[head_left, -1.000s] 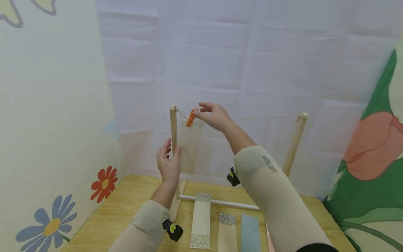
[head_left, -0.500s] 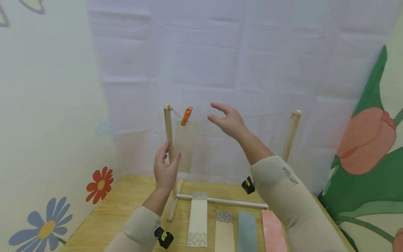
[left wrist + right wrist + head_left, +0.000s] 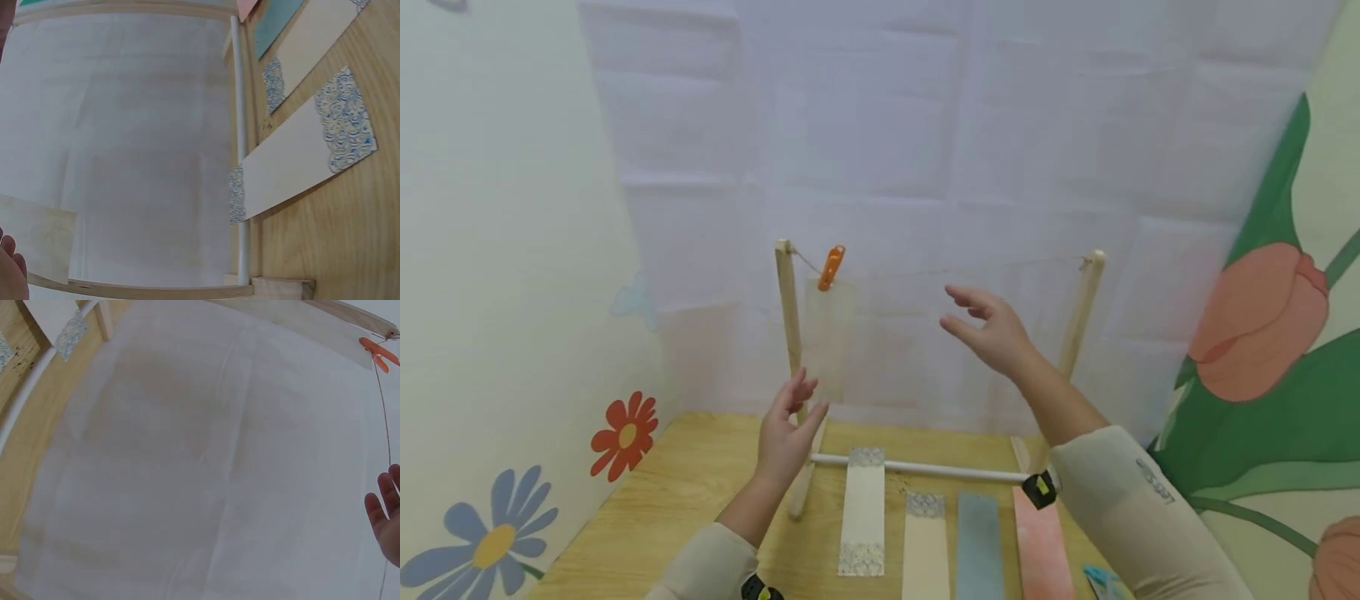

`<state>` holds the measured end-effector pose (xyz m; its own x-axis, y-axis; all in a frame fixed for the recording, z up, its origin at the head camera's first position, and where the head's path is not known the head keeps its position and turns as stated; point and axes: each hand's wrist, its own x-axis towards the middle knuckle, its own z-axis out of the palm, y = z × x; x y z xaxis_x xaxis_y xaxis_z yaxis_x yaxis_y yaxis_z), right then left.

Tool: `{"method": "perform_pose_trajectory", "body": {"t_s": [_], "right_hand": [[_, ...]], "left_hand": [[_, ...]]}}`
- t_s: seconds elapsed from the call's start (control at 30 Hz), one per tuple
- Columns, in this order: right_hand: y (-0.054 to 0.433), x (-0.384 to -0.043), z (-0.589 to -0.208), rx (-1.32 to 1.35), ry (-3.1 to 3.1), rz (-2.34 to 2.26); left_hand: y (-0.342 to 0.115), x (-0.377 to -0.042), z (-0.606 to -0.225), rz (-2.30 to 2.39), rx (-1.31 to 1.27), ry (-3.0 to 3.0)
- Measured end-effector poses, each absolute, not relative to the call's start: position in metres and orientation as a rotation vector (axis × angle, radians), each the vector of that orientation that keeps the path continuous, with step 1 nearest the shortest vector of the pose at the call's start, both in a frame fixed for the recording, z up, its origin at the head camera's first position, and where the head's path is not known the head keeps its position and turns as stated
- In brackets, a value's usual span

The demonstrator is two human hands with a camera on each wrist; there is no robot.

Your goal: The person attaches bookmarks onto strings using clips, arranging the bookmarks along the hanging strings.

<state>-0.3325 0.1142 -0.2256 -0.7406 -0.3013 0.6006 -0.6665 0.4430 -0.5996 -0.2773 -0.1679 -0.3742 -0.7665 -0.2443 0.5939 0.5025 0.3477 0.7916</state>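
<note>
String runs between two wooden posts, and near its left end an orange clip pins a pale hanging strip by the top. Left hand — fingers loosely extended, gripping nothing — is near the hanging strip's lower part, though contact cannot be told, while the right hand, thumb and fingers parted around nothing, is well right of the clip. Below, four flat strips lie side by side on the wooden table, the leftmost overlapping a white rod.
</note>
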Motion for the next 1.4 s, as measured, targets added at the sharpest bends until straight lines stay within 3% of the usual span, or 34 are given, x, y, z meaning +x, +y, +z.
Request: {"method": "perform_pose_trajectory", "body": {"t_s": [0.67, 1.4], "right_hand": [[0.183, -0.314, -0.336, 0.617, -2.425, 1.263], [0.238, -0.263, -0.424, 0.14, -2.537, 1.355]], "left_hand": [[-0.163, -0.273, -0.463, -1.766, -0.059, -2.197], [-0.152, -0.289, -0.502, -1.784, 0.05, -2.325]]}}
